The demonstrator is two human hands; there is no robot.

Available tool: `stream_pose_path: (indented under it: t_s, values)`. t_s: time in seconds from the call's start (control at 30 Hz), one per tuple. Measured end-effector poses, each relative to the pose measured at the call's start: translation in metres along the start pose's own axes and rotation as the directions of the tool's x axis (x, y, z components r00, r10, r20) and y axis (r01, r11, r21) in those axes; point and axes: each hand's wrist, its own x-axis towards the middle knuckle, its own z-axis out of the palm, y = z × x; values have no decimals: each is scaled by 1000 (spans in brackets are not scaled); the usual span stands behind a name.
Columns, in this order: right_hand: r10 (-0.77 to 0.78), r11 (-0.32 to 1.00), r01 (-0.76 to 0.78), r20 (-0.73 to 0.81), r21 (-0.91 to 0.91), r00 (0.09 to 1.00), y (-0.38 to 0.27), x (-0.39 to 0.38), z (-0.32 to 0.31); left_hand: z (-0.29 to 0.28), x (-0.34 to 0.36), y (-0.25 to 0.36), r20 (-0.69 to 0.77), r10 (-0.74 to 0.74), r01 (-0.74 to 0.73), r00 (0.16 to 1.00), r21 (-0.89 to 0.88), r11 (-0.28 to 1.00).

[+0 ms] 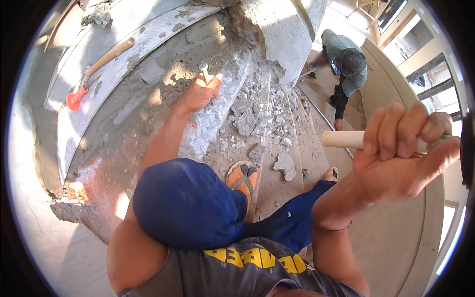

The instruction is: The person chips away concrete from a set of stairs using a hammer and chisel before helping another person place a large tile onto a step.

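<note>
My left hand (200,95) is closed around a metal chisel (203,70); its pale end sticks up above my fingers. The hand is over the broken edge of a grey, crumbled cement surface (217,121). Raised at the right, my right hand (401,138) grips the pale wooden handle of a hammer (341,139); a dark part at the far right rim, likely its head, is mostly cut off. Between my hands, broken cement chunks (245,123) and small rubble lie on the steps.
A large loose chunk (284,167) rests near my sandalled foot (242,180). A wooden-handled tool with a red end (74,100) lies on the curved ledge at left. Farther down the steps (277,198), another person (349,64) in a cap bends over beside a curved wall (396,94).
</note>
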Motion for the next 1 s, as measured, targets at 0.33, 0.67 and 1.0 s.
stream_pose_path:
  t_s: [0.33,0.67,1.0]
  values:
    - [691,509,-684,-226,-522,687,144,-176,-112,-5,-3,3,-126,-24,-38,992,-468,883]
    - [871,270,-644,-103,-716,480,164,-199,-143,-47,-39,65,-214,-299,349,930,262,900]
    - [930,323,-263,254,-909,264,166,-217,-114,-34,-36,37,-117,-236,260,965,281,924]
